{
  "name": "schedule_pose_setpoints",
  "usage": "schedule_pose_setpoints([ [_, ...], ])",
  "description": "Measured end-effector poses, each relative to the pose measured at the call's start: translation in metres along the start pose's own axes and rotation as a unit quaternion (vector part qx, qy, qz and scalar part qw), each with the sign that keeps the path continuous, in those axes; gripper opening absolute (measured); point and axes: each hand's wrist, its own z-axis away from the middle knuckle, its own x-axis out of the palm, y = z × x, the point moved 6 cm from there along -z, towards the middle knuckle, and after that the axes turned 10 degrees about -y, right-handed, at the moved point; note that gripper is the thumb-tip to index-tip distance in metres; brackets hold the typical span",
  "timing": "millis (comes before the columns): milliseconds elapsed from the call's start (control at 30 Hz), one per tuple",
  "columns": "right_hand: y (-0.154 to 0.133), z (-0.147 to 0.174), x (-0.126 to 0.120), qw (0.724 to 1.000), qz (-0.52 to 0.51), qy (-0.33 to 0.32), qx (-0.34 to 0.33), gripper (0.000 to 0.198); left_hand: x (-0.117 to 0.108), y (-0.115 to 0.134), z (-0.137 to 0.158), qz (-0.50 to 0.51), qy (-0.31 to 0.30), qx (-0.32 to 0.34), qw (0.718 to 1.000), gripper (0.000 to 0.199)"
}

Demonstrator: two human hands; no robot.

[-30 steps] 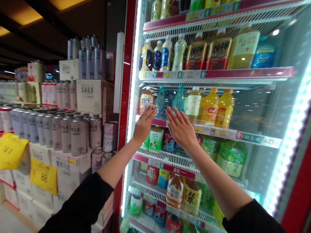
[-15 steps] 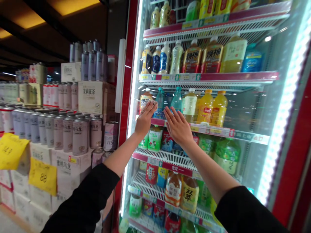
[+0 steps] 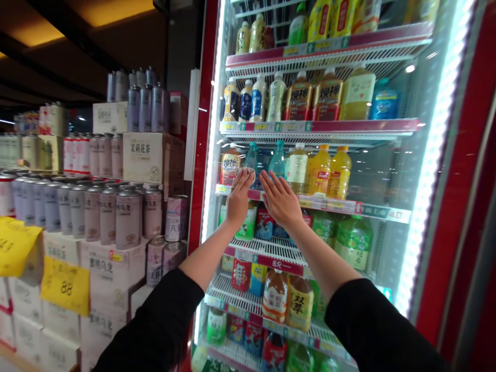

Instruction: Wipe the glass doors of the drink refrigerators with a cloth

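In the head view my left hand [image 3: 239,200] is up at the glass door [image 3: 391,170] of a lit drinks cooler. Its fingers are stretched and lie over a small whitish wipe [image 3: 250,175], pressed against the glass; most of the wipe is hidden beneath them. Just to the right, my right hand [image 3: 282,200] rests flat on the door, fingers extended, with nothing seen in it. Behind the hands stand a teal-capped bottle [image 3: 277,157], a brown drink bottle [image 3: 230,164] and yellow juice bottles [image 3: 320,170], all inside the cooler.
Left of the cooler, stacked cartons [image 3: 143,157] carry rows of tall cans [image 3: 128,217]. Yellow price sheets [image 3: 65,284] hang from the boxes. A red frame [image 3: 209,67] borders the cooler, and a bright light strip [image 3: 426,206] runs down its right side.
My left hand has slid with the wipe a little right and downward across the glass, uncovering the brown bottle's label. My right hand stays beside it; the view has shifted slightly.
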Motion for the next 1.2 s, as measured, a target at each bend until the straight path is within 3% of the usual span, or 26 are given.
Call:
schedule_pose_setpoints([
  [100,0.004,0.003,-0.003,1.000,0.010,-0.017,-0.022,0.081,-0.003,-0.010,-0.036,-0.014,-0.052,0.016,0.998,0.092],
  [200,0.017,0.020,-0.013,0.997,0.033,-0.034,-0.059,0.081,-0.011,-0.026,-0.075,-0.027,-0.058,0.010,0.998,0.090],
  [267,0.036,0.037,-0.024,0.997,0.055,-0.029,-0.050,0.080,-0.014,-0.030,-0.083,-0.026,-0.055,0.011,0.998,0.094],
  [400,0.076,0.068,-0.040,0.997,0.080,-0.005,0.014,0.079,-0.010,-0.017,-0.040,-0.041,-0.037,0.000,0.998,0.099],
  [500,0.084,0.076,-0.038,0.996,0.091,-0.002,0.023,0.077,-0.005,0.002,0.010,-0.072,-0.048,0.012,0.996,0.099],
  [567,0.083,0.076,-0.036,0.995,0.096,0.000,0.026,0.076,-0.005,0.006,0.028,-0.086,-0.064,0.030,0.994,0.101],
  [633,0.080,0.075,-0.035,0.995,0.098,0.000,0.029,0.076,-0.008,0.002,0.025,-0.086,-0.082,0.049,0.992,0.101],
  [700,0.079,0.074,-0.035,0.994,0.101,-0.002,0.031,0.077,-0.010,-0.007,0.003,-0.072,-0.091,0.055,0.992,0.099],
  [833,0.078,0.075,-0.037,0.993,0.111,-0.001,0.033,0.077,-0.008,-0.021,-0.051,-0.048,-0.039,0.005,0.998,0.095],
  [900,0.078,0.075,-0.037,0.993,0.116,0.001,0.031,0.078,-0.002,-0.015,-0.060,-0.047,-0.019,-0.011,0.999,0.095],
  [967,0.078,0.075,-0.037,0.993,0.116,0.001,0.031,0.078,0.005,-0.004,-0.051,-0.052,-0.031,0.002,0.998,0.096],
  [1067,0.079,0.075,-0.035,0.993,0.110,0.000,0.033,0.077,0.005,0.011,-0.015,-0.065,-0.102,0.069,0.990,0.098],
  [1200,0.080,0.074,-0.034,0.995,0.094,-0.006,0.034,0.077,-0.017,0.002,0.024,-0.075,-0.169,0.125,0.975,0.103],
])
